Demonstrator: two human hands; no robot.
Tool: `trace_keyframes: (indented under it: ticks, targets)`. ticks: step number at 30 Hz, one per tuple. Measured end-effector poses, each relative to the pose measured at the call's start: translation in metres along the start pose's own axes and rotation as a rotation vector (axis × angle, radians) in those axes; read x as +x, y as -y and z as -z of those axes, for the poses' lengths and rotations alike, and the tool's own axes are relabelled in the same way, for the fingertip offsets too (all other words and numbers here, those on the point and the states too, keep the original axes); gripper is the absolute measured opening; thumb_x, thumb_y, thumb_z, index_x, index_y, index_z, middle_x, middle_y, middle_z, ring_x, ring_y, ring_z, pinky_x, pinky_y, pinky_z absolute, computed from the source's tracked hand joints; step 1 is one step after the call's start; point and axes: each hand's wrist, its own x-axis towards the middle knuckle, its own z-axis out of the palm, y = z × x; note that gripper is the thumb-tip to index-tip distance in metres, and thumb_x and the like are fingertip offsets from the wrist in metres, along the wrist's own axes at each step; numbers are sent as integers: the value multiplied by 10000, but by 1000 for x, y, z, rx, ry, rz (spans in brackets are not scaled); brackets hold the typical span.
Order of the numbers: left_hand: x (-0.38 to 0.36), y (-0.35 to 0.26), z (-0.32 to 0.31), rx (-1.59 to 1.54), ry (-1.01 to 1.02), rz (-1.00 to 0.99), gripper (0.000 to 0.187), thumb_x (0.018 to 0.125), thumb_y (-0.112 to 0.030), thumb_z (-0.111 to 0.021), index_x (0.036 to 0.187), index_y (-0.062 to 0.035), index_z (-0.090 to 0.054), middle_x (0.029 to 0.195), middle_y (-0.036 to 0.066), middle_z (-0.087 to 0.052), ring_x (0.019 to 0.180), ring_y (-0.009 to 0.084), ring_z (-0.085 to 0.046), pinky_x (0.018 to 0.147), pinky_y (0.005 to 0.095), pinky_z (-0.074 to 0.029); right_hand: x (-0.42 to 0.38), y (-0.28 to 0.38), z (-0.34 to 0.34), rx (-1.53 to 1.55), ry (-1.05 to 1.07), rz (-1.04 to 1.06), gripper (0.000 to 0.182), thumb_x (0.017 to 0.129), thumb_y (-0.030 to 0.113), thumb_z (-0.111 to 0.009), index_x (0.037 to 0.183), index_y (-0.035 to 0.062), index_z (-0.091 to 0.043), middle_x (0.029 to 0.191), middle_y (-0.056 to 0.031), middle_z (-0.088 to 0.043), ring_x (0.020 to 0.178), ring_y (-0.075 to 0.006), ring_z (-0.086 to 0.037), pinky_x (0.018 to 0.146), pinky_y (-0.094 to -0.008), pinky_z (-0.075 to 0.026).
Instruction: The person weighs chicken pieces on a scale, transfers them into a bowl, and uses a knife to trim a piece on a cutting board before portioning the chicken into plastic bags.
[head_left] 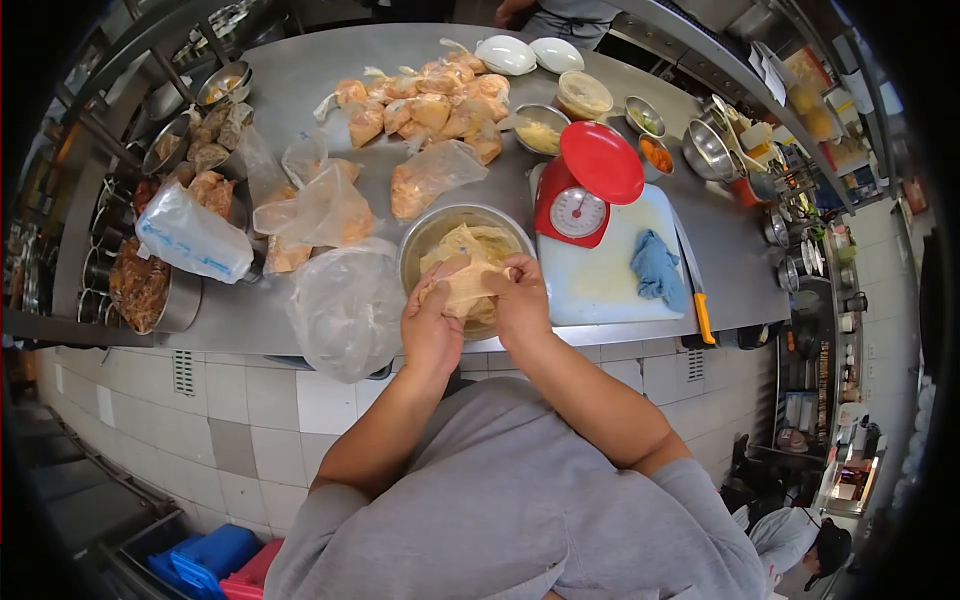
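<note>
Both of my hands grip a pale yellow, floppy sheet of food (468, 290), whose exact kind I cannot make out. My left hand (432, 328) pinches its left side, while my right hand (523, 308) has fingers closed on its right edge. Directly below is a metal bowl (406, 250) at the table's front edge, with more pale yellow pieces (468, 240) inside. Left of the bowl, a clear plastic bag (345, 310) hangs partly over the edge. A tied-looking bag of orange food (430, 180) lies just behind the bowl.
To the right, a red scale (575, 210) stands on a white cutting board (620, 285) with a blue cloth (657, 268). An orange-handled knife (703, 315) lies along the board. Several filled bags (435, 105) are heaped farther back. A metal pot (183, 305) sits left.
</note>
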Motion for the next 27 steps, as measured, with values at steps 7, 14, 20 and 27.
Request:
trace_keyframes:
  ticks: [7, 14, 20, 27]
  targets:
    - [3, -13, -11, 1, -27, 130, 488, 1103, -200, -452, 1557, -21, -435, 1460, 163, -602, 1367, 315, -583, 1135, 484, -491, 14, 16, 52, -41, -55, -90, 379, 876, -68, -726, 1169, 95, -551, 885, 23, -523, 766, -84, -543, 651, -256, -470]
    - [9, -28, -14, 187, 59, 78, 680, 1013, -37, -599, 1634, -78, -325, 1458, 150, -590, 1301, 246, -622, 1050, 412, -557, -9, 67, 29, -844, 309, 746, 180, 892, 49, -765, 1062, 78, -713, 947, -85, -668, 948, -255, -638, 863, -356, -519]
    - [-1, -24, -23, 811, 205, -129, 873, 916, 138, -525, 1693, -56, -177, 1341, 125, -642, 1131, 166, -660, 951, 279, -537, -3, 78, 13, -1184, 570, 848, 174, 765, 67, -800, 891, 80, -680, 955, -102, -661, 1020, -339, -606, 926, -442, -506]
    - [-1, -34, -14, 1242, 233, -4, 770, 901, 38, -598, 1628, 9, -347, 1130, 154, -718, 1020, 134, -685, 895, 258, -534, 0, 76, 22, -1158, 763, 689, 190, 787, 62, -790, 830, 67, -605, 850, -106, -651, 893, -340, -637, 827, -427, -520]
